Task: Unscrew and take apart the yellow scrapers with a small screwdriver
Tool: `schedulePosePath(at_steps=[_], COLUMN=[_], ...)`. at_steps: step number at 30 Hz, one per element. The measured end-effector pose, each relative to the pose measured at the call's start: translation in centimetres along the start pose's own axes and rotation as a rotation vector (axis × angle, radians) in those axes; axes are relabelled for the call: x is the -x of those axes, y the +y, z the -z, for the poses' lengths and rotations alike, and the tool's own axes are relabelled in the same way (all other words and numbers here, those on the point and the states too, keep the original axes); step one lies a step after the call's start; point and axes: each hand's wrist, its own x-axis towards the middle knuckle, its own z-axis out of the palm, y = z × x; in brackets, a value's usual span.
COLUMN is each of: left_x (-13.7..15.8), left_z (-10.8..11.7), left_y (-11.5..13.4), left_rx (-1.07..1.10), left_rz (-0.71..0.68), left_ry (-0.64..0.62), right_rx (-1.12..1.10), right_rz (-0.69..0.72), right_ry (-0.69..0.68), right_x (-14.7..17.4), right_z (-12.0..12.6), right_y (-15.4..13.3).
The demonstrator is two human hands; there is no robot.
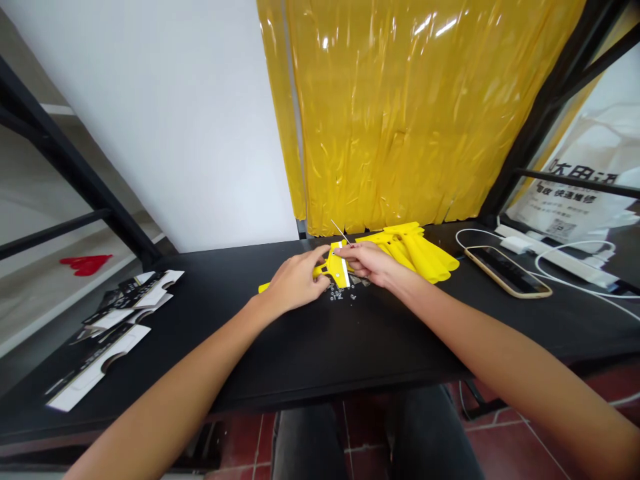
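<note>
My left hand [299, 277] is closed around a yellow scraper [326, 268], its handle pointing left. The wide head, with a pale blade strip [345, 270] along its edge, faces right. My right hand [370, 261] is closed at that edge, and a thin metal rod [341, 231] sticks up from its fingers to the upper left. The rod's other end is hidden, so its exact kind cannot be told. Small screws and nuts [337, 293] lie loose on the black table [300, 353] just below the scraper. Several yellow scraper handles [417, 253] are heaped behind my right hand.
Black and white printed cards [103, 363] are piled at the left. To the right lie a phone [507, 270], a white power strip [565, 257] and looping white cables. Yellow plastic strips [400, 120] hang behind the table beside a white panel [185, 127]. Black metal posts flank both sides.
</note>
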Motion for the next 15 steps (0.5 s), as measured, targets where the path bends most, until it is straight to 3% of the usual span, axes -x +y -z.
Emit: schedulePosePath(at_steps=[4, 8, 13, 15], left_x=[0.3, 0.2, -0.2, -0.4], left_z=[-0.6, -0.5, 1.0, 2.0], left_y=[-0.1, -0.4, -1.5, -2.1], left_rx=[-0.152, -0.177, -0.133, -0.119], left_rz=[-0.111, -0.076, 0.004, 0.056], left_ry=[-0.061, -0.058, 0.054, 0.144], right_rx=[-0.011, 0.018, 0.114, 0.283], right_rz=[-0.003, 0.016, 0.119, 0.23], right_ry=[0.014, 0.02, 0.099, 0.137], right_x=[0.0, 0.2, 0.1, -0.1], right_z=[0.1, -0.1, 0.4, 1.3], right_y=[0.0, -0.1, -0.7, -0.9])
